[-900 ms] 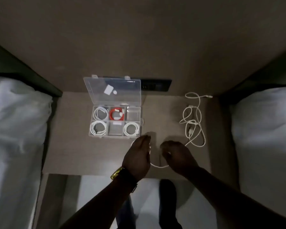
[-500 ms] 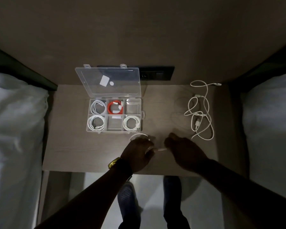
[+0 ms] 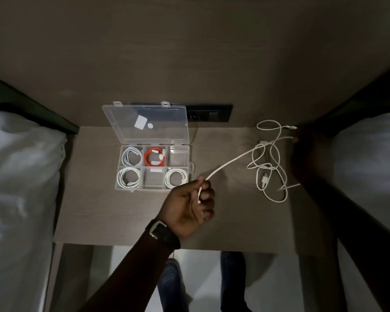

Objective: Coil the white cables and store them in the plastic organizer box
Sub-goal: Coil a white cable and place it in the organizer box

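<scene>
Your left hand (image 3: 190, 202) is pinching one end of a white cable (image 3: 232, 162) in curled fingers, near the box's near-right corner. The cable is stretching taut toward your right hand (image 3: 302, 145) at the far right (too dark to tell its grip). Keep the loops small and even, away from the loose tangle (image 3: 268, 163) on the table (image 3: 99, 210). The organizer box (image 3: 154, 167) is lying open, two compartments still free.
</scene>
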Available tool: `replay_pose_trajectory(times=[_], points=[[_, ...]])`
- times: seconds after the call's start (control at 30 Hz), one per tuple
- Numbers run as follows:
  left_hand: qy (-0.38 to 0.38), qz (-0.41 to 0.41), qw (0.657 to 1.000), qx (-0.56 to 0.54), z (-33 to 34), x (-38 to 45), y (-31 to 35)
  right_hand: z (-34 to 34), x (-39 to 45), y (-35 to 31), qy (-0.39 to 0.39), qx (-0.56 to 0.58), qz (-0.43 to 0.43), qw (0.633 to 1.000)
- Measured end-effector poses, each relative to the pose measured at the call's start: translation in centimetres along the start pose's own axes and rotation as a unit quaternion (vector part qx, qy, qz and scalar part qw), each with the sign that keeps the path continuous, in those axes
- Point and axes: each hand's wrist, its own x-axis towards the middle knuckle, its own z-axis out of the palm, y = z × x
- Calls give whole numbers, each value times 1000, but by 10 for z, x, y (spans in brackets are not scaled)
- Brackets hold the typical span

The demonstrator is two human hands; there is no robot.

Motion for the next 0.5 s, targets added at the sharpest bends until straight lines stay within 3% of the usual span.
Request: replay_pose_trajectory(times=[0.07,0.17,0.27,0.37,0.5], points=[[-57,4,997,-44,8,-8,5,8,-18,3,-22,-83,-80,993],[-114,75,985,-108,26,-15,13,14,-60,-5,-184,-161,-148,958],[-74,197,964,-161,34,-14,27,15,-118,-22,-236,-134,-234,934],[-43,262,946,-188,27,-9,43,-3,-160,-47,-278,-86,-350,891],[50,348,935,-44,15,1,45,-43,-162,-83,-280,-12,-435,856]])
